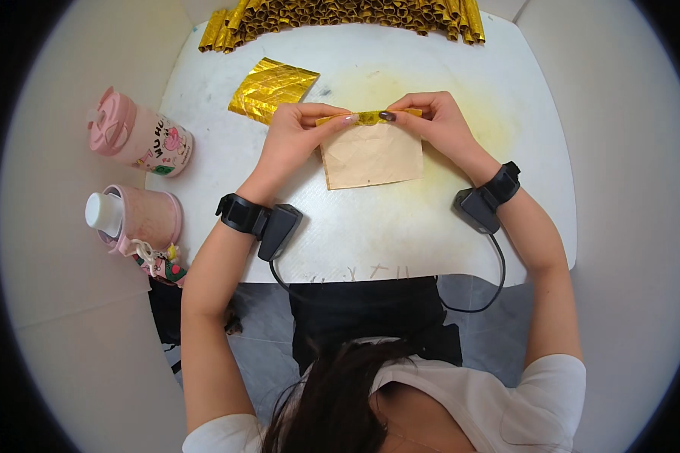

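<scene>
Between my two hands lies a sheet of gold foil paper (372, 157), its plain tan side up and its far edge curled over to show gold. My left hand (304, 130) pinches the left end of that curled edge between thumb and fingers. At the right end, my right hand (432, 124) grips the same edge with its thumb on top. The near part of the sheet rests flat on the white table. Just beyond my left hand is a stack of gold foil sheets (268, 87), shiny side up; how many cannot be told.
Many rolled gold paper tubes (347, 16) are piled along the far edge of the white table (340, 234). At the left stand a pink-lidded tumbler (159, 140) and a pink cup (149, 215) holding a white-capped bottle. Pale panels enclose both sides. Cables hang from my wrist devices.
</scene>
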A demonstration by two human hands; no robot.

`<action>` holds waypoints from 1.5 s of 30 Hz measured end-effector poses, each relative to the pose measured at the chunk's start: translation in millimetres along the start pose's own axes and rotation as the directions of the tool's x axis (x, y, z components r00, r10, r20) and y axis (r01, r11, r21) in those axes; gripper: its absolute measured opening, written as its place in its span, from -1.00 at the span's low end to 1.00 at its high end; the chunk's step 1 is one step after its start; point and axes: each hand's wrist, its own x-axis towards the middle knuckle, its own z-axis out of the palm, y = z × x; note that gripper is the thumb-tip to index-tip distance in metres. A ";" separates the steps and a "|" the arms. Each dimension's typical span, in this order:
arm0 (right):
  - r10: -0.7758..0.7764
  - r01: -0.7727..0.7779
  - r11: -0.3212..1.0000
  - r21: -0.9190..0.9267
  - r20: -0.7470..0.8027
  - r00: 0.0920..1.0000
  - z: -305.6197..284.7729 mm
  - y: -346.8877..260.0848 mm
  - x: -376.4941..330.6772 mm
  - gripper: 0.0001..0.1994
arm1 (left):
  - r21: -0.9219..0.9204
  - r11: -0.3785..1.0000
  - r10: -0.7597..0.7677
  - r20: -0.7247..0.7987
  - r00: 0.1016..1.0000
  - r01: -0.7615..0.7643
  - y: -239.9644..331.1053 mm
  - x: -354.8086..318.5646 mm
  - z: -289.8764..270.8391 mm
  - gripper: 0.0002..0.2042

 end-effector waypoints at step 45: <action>0.098 -0.124 0.976 0.179 0.146 0.984 -13.7 -15.9 3.3 -0.75 | -0.103 0.994 -0.014 0.154 0.988 0.031 6.9 -5.3 2.5 -0.72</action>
